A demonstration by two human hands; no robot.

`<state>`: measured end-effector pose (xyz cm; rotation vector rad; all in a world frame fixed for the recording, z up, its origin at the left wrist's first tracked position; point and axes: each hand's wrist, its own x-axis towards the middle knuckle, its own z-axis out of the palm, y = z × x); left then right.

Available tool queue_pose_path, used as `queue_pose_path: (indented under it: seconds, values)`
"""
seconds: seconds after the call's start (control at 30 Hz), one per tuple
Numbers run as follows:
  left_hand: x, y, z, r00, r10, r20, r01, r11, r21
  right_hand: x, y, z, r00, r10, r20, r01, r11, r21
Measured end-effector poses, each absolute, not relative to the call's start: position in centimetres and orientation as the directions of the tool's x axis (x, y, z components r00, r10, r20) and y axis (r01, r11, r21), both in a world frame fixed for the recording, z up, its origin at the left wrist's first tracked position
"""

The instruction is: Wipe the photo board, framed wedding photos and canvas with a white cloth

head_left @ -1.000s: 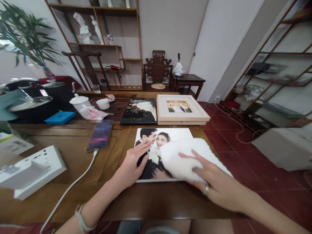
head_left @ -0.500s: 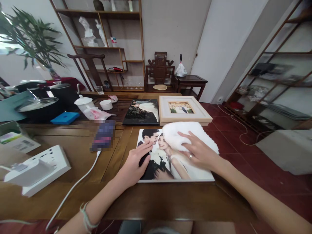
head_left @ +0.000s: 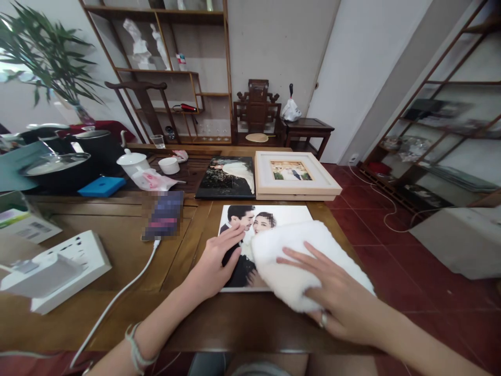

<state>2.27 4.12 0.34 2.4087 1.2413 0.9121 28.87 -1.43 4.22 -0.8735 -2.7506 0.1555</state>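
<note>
A photo panel (head_left: 289, 213) with a couple printed on it lies flat on the wooden table. My left hand (head_left: 213, 261) rests on the panel's left side, its fingers stretched out over the dark suit. A fluffy white cloth (head_left: 270, 261) covers the panel's right and lower right part and hangs past its front edge. Over that cloth lies my right hand (head_left: 332, 287), which wears a ring. Some of its fingers press flat on top, while others tuck around a fold of the cloth and grip it.
Behind the panel lie a dark photo panel (head_left: 227, 180) and a light wooden picture frame (head_left: 329, 190). To the left are a pixelated phone (head_left: 164, 216) on a white cable (head_left: 117, 300), a power strip (head_left: 94, 261), a blue box (head_left: 102, 187) and a black pot (head_left: 58, 175).
My right hand has moved the white cloth toward me and slightly right, uncovering the panel's upper right and covering its lower part. My left hand stays in place.
</note>
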Motion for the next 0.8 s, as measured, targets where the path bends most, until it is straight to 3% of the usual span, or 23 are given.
queue_pose_path:
  seconds: [0.4, 0.63, 0.8]
  values:
    - [2.2, 4.1, 0.2, 0.425, 0.813, 0.397, 0.629, -0.581, 0.516, 28.2, 8.5, 3.5, -0.689, 0.664, 0.292, 0.664, 0.739, -0.114]
    - [2.3, 4.1, 0.3, 0.420, 0.822, 0.384, 0.638, -0.569, 0.519, 26.7, 0.6, 4.1, -0.728, 0.663, 0.173, 0.626, 0.746, -0.225]
    - [2.3, 4.0, 0.5, 0.434, 0.822, 0.369, 0.645, -0.569, 0.510, 25.6, -4.1, 4.8, -0.825, 0.563, 0.055, 0.529, 0.802, -0.278]
